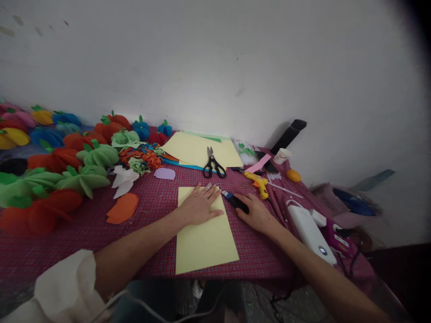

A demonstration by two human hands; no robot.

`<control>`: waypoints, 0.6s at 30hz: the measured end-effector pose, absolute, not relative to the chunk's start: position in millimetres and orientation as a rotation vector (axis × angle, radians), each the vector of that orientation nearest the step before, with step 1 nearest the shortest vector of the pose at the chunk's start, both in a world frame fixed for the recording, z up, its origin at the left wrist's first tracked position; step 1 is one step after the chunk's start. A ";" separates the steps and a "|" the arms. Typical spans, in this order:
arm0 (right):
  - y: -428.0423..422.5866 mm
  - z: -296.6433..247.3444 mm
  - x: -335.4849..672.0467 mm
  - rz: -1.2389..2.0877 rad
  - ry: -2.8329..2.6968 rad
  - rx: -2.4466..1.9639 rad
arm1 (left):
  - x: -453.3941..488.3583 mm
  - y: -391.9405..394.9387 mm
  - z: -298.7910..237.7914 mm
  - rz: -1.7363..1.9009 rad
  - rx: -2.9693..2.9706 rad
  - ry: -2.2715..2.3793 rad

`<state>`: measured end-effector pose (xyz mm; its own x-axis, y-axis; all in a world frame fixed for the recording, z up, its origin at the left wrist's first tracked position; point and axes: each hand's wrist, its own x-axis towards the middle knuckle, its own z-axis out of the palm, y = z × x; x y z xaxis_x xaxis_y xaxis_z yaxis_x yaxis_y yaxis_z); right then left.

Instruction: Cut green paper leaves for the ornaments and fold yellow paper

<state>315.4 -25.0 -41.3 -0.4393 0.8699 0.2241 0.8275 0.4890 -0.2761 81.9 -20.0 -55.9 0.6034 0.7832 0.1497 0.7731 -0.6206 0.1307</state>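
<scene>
A pale yellow sheet (205, 244) lies on the red plaid tablecloth in front of me. My left hand (199, 207) rests flat on its upper part, fingers spread toward the far edge. Beside the sheet's right edge, my right hand (254, 211) is wrapped round a dark utility knife (236, 202). The knife's tip points left, close to the sheet's top right corner and my left fingertips. Whether the blade touches the paper I cannot tell. Just beyond the sheet lie black-handled scissors (213, 163), blades pointing away.
More yellow sheets (195, 149) lie at the back. A yellow glue gun (258, 183), a paper cup (282, 156), a white power bank (311, 233) and a purple power strip (339, 237) are on the right. Colourful pumpkin shapes (97, 153), scraps (146, 157) and orange pieces (123, 208) cover the left.
</scene>
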 end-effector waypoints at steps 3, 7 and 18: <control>-26.1 -37.7 328.0 0.170 -2.385 -1.458 | 81.5 -20.6 -55.8 0.318 2.773 1.336; -33.4 -21.4 340.3 0.153 -2.336 -1.507 | 81.3 -22.2 -55.5 0.327 2.771 1.334; -25.5 -6.1 315.5 0.465 -2.136 -1.577 | 57.2 -5.6 -33.8 0.528 2.626 1.569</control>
